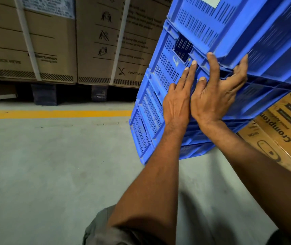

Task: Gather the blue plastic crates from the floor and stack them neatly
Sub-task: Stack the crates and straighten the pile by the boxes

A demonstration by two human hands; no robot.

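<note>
Head view: a stack of blue crates (151,106) stood on the grey floor (44,174), its near corner turned toward the person. The top crate (229,27) sat nested on the crates below it and carried a pale label (210,1) high on its slotted wall.

Both hands were on the stack at that corner, side by side and touching at the wrists. The left hand (176,101) lay flat against the slotted side of the stack, fingers straight and pointing up; its grip was apart and clamped on nothing. The right hand (213,99) pressed on the corner just beside it, with one finger stretched up to the lower rim of the top crate and the others spread round onto the stack's other face. Its grip was also apart, pushing rather than clasping.

Left of the stack and behind it, tall cardboard boxes (53,43) with white straps and printed handling symbols stood on dark pallet blocks. A yellow line (53,114) ran across the floor from the left up to the stack. Against the right side of the stack leaned a brown printed carton (282,131). Below the stack, a grey trouser leg (100,228) showed.
</note>
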